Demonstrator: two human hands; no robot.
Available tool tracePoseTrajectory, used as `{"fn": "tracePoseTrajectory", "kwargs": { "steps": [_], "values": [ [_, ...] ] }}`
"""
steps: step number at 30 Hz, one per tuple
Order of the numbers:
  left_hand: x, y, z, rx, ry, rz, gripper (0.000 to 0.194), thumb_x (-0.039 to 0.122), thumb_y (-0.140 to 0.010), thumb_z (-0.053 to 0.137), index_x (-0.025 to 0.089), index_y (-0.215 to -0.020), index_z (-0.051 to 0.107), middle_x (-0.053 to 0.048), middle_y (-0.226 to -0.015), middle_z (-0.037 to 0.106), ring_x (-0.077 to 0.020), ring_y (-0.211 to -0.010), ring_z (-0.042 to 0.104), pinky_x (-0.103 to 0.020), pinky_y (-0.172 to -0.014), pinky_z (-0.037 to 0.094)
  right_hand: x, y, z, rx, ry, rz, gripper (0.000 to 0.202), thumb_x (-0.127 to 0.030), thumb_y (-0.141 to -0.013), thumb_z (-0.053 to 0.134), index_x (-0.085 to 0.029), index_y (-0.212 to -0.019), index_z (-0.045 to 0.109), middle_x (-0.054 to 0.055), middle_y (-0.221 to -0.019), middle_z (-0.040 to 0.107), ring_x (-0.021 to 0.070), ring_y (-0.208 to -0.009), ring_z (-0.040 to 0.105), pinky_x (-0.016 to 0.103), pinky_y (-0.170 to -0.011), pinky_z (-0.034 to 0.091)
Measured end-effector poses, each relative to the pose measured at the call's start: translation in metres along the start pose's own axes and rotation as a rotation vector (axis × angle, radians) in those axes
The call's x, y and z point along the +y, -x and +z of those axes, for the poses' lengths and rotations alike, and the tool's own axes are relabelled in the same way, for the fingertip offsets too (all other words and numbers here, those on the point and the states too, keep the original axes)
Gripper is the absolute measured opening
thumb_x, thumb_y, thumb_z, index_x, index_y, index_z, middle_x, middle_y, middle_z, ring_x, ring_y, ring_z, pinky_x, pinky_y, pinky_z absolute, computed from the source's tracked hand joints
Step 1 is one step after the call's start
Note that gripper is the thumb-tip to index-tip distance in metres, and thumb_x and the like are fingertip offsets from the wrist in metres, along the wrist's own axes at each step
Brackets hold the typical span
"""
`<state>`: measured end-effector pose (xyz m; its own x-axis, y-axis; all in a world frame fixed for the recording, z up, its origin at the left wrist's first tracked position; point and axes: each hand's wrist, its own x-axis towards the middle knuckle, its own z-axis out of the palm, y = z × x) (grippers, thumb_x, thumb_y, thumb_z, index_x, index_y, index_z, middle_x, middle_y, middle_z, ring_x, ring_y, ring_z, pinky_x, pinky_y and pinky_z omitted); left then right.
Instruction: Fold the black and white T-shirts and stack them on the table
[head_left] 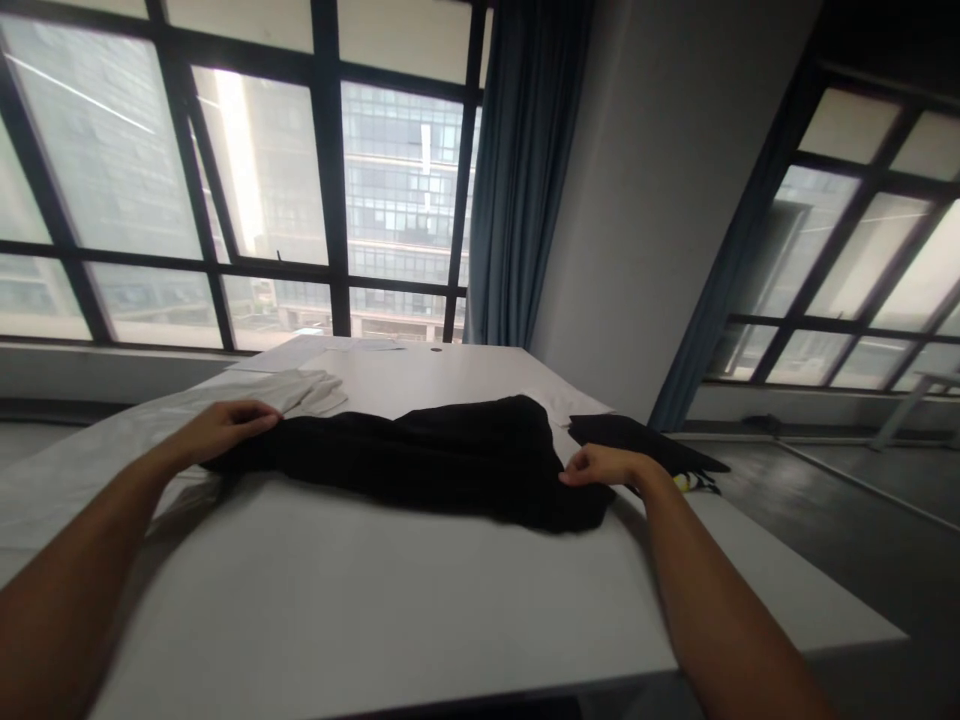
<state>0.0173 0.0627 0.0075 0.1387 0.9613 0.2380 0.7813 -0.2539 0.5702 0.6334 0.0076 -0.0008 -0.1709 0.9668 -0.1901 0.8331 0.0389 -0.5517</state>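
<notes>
A black cloth garment [435, 460] lies stretched from left to right across the white table [390, 600]. At its left end, my left hand [236, 428] pinches the upper edge between thumb and fingers. My right hand [600, 467] grips the cloth near its right end, with the fingers closed together. The garment is folded into a long strip, wider toward the right, and its lower right corner rests beyond my right fingertips.
White cloth [300, 392] is spread at the left behind my left hand. A dark item [645, 440] lies on the table's right edge, past my right hand. Windows, a blue curtain [517, 180] and a wall stand behind the table.
</notes>
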Motion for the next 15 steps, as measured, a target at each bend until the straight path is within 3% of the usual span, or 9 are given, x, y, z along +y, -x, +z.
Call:
{"fn": "tracePoseTrajectory", "kwargs": {
  "steps": [1, 3, 5, 7, 9, 12, 15],
  "values": [
    [0.001, 0.002, 0.003, -0.063, -0.024, 0.016, 0.064, 0.072, -0.068, 0.055, 0.018, -0.099, 0.071, -0.007, -0.104, 0.074, -0.0309, -0.104, 0.065, -0.038, -0.097, 0.048, 0.003, -0.002, 0.001, 0.016, 0.008, 0.0, 0.052, -0.066, -0.066, 0.072, -0.016, -0.077, 0.073, 0.007, -0.078, 0.072, 0.0202, -0.073, 0.063, 0.028, -0.065, 0.048],
    [0.0, 0.003, 0.013, -0.165, -0.112, 0.021, 0.067, 0.072, -0.064, 0.059, 0.019, -0.104, 0.072, -0.008, -0.109, 0.074, -0.0322, -0.106, 0.064, -0.038, -0.098, 0.048, 0.002, -0.012, 0.012, 0.168, -0.03, -0.02, 0.061, -0.067, -0.072, 0.067, -0.016, -0.106, 0.071, 0.01, -0.101, 0.073, 0.0226, -0.087, 0.066, 0.029, -0.075, 0.051],
    [-0.001, 0.002, 0.024, -0.241, -0.207, 0.007, 0.067, 0.067, -0.059, 0.064, 0.02, -0.106, 0.072, -0.008, -0.113, 0.073, -0.0337, -0.108, 0.064, -0.037, -0.097, 0.049, -0.004, -0.029, 0.029, 0.314, -0.057, -0.026, 0.073, -0.064, -0.079, 0.062, -0.016, -0.133, 0.055, 0.014, -0.118, 0.068, 0.0232, -0.094, 0.067, 0.031, -0.081, 0.052],
    [0.001, 0.0, 0.035, -0.325, -0.273, 0.024, 0.06, 0.056, -0.058, 0.066, 0.021, -0.107, 0.072, -0.006, -0.113, 0.073, -0.0325, -0.108, 0.064, -0.036, -0.096, 0.049, -0.012, -0.045, 0.047, 0.388, -0.006, -0.021, 0.077, -0.055, -0.079, 0.067, -0.016, -0.142, 0.045, 0.016, -0.124, 0.064, 0.0248, -0.099, 0.066, 0.034, -0.086, 0.051],
    [0.006, -0.001, 0.042, -0.355, -0.308, 0.063, 0.049, 0.046, -0.063, 0.061, 0.023, -0.104, 0.071, -0.004, -0.109, 0.074, -0.0298, -0.104, 0.066, -0.035, -0.094, 0.049, -0.018, -0.056, 0.059, 0.422, 0.084, -0.06, 0.071, -0.042, -0.074, 0.074, -0.016, -0.136, 0.052, 0.015, -0.125, 0.064, 0.0277, -0.107, 0.064, 0.037, -0.093, 0.049],
    [0.015, 0.0, 0.039, -0.158, -0.368, 0.051, 0.041, 0.043, -0.074, 0.051, 0.023, -0.105, 0.07, -0.006, -0.105, 0.074, -0.0285, -0.101, 0.066, -0.036, -0.092, 0.048, -0.02, -0.057, 0.058, 0.444, 0.063, -0.171, 0.053, -0.034, -0.073, 0.073, -0.016, -0.122, 0.063, 0.012, -0.117, 0.069, 0.0282, -0.108, 0.063, 0.039, -0.095, 0.048],
    [0.027, 0.004, 0.023, 0.25, -0.457, -0.008, 0.045, 0.046, -0.082, 0.047, 0.02, -0.114, 0.063, -0.01, -0.11, 0.07, -0.0306, -0.102, 0.064, -0.04, -0.089, 0.048, -0.012, -0.044, 0.036, 0.551, -0.107, -0.205, 0.05, -0.041, -0.083, 0.062, -0.016, -0.126, 0.06, 0.008, -0.096, 0.073, 0.0228, -0.086, 0.068, 0.035, -0.082, 0.053]
  ]
}}
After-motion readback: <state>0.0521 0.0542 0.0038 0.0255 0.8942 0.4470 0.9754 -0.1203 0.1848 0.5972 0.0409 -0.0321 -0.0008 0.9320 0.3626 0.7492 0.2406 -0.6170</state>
